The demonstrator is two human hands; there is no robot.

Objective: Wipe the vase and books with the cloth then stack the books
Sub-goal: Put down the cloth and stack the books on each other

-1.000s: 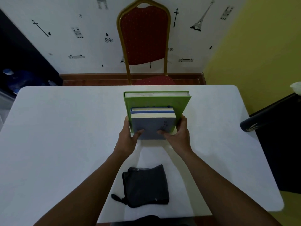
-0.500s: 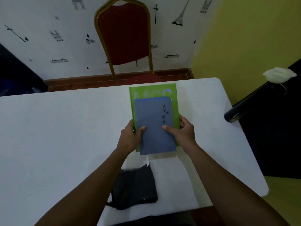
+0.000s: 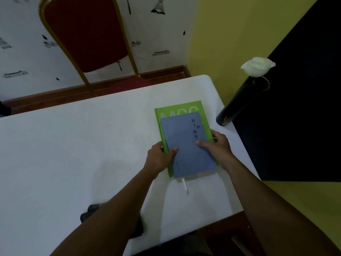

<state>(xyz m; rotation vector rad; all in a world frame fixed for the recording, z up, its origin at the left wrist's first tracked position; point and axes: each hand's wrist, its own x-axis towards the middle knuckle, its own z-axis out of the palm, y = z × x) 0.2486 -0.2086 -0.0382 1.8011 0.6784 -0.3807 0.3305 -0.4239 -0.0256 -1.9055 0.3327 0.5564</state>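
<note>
A blue book (image 3: pixel 186 145) lies flat on top of a larger green book (image 3: pixel 177 108) near the right edge of the white table (image 3: pixel 73 154). My left hand (image 3: pixel 159 157) grips the stack's left edge with the thumb on the blue cover. My right hand (image 3: pixel 217 146) holds the right edge, thumb also on the blue cover. A white ribbon bookmark (image 3: pixel 185 185) hangs out toward me. The dark cloth (image 3: pixel 92 209) lies near the table's front edge, mostly hidden under my left forearm. A tall black vase (image 3: pixel 239 104) with a white flower (image 3: pixel 258 66) stands at the right edge.
A red chair (image 3: pixel 83 34) with a gold frame stands behind the table against the patterned white wall. A yellow wall and a dark panel (image 3: pixel 304 108) are to the right. The table's right edge runs just beyond the books.
The books went from standing upright to lying flat as a stack. The view has swung left, so the books and vase now sit further right. Both hands kept their hold.
</note>
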